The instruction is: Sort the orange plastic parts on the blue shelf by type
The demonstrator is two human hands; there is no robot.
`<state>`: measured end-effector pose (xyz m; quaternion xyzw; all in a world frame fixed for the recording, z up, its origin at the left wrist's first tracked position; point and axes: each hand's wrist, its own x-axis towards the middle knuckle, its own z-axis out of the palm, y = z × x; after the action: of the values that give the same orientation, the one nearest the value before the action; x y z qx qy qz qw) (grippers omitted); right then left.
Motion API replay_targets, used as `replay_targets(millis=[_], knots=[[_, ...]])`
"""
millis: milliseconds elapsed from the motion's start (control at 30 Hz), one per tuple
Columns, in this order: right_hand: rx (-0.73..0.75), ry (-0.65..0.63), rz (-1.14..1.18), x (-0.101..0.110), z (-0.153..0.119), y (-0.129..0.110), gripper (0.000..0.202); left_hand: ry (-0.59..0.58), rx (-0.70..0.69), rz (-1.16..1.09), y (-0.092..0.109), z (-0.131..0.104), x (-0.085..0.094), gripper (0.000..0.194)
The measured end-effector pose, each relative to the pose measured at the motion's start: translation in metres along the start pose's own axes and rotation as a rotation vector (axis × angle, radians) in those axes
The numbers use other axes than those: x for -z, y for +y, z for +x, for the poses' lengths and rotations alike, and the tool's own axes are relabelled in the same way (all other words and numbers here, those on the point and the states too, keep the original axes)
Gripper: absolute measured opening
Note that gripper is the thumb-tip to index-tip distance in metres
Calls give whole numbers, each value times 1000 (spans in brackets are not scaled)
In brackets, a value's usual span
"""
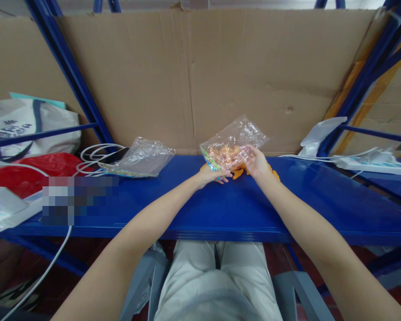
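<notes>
A clear plastic bag with a colourful printed edge is held up over the blue shelf, with several small orange pieces inside it. My left hand grips the bag at its printed edge, on the lower left. At the bag's right side, my right hand has its fingers curled against the film; whether some fingertips are inside the bag I cannot make out. More orange pieces lie on the shelf beneath and between my hands, partly hidden by them. Their exact shape is too small to tell.
A second clear bag lies to the left, beside coiled white cables and a red plastic bag. White power strips stand at the right. Cardboard closes off the back, between blue metal posts.
</notes>
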<state>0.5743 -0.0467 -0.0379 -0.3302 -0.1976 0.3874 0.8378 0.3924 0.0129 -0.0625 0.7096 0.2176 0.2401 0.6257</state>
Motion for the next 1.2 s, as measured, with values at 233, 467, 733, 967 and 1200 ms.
replay_targets(millis=[233, 467, 733, 967, 1200], knots=[[12, 157, -5, 8, 7, -4, 32, 98, 12, 24, 2, 4, 2, 30], [-1, 191, 13, 11, 10, -7, 25, 174, -20, -2, 4, 3, 3, 22], [-14, 194, -1, 12, 8, -11, 25, 269, -40, -9, 1, 5, 9, 28], [-22, 205, -7, 11, 7, -11, 30, 391, -65, -53, 2, 6, 8, 21], [-14, 279, -38, 5, 4, -16, 27, 437, -40, 5, 6, 6, 8, 12]])
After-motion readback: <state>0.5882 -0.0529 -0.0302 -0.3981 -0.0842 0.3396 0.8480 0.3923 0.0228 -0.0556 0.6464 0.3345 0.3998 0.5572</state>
